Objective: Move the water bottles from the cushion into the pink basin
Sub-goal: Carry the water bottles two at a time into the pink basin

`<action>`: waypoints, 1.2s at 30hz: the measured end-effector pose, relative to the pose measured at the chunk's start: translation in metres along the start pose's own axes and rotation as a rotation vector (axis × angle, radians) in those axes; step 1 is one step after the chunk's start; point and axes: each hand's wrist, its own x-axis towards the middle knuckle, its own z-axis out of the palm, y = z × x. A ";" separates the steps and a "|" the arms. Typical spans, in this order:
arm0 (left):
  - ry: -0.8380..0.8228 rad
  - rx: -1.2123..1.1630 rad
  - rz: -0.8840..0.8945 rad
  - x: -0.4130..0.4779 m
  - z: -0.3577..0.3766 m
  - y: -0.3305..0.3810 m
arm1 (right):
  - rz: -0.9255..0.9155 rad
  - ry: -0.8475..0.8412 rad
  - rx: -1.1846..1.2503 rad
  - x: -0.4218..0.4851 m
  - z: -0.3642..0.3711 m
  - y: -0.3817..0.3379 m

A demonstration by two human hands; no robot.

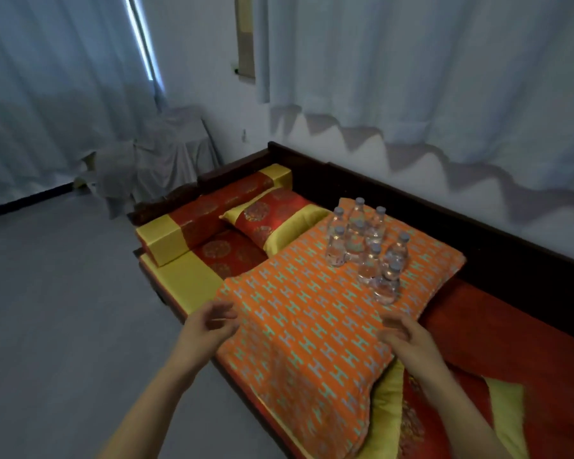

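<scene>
Several clear water bottles [367, 246] with pale caps stand upright in a cluster on the far right part of a large orange patterned cushion [299, 313]. My left hand [209, 321] hovers at the cushion's left edge, fingers relaxed and holding nothing. Over the cushion's near right part, my right hand [403, 336] is also loose and holds nothing, a short way in front of the nearest bottle [386, 283]. No pink basin is in view.
The cushion lies on a low dark wooden couch [478, 226] with red and gold pillows [272, 223] and a bolster [193, 226] at its left end. Grey floor [63, 309] spreads to the left. A cloth-draped object [153, 160] stands by the curtains.
</scene>
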 end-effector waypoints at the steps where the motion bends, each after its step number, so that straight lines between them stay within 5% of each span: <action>1: -0.036 0.013 -0.009 0.022 0.000 -0.003 | 0.032 0.022 -0.007 0.007 0.006 0.001; 19: -0.571 0.041 0.028 0.276 0.122 -0.007 | 0.217 0.516 0.124 0.169 0.025 0.042; 29: -0.845 0.171 0.149 0.386 0.221 -0.043 | 0.230 0.577 -0.158 0.242 0.030 0.120; 36: -0.856 0.131 0.229 0.424 0.282 -0.069 | 0.471 0.576 -0.113 0.268 0.037 0.138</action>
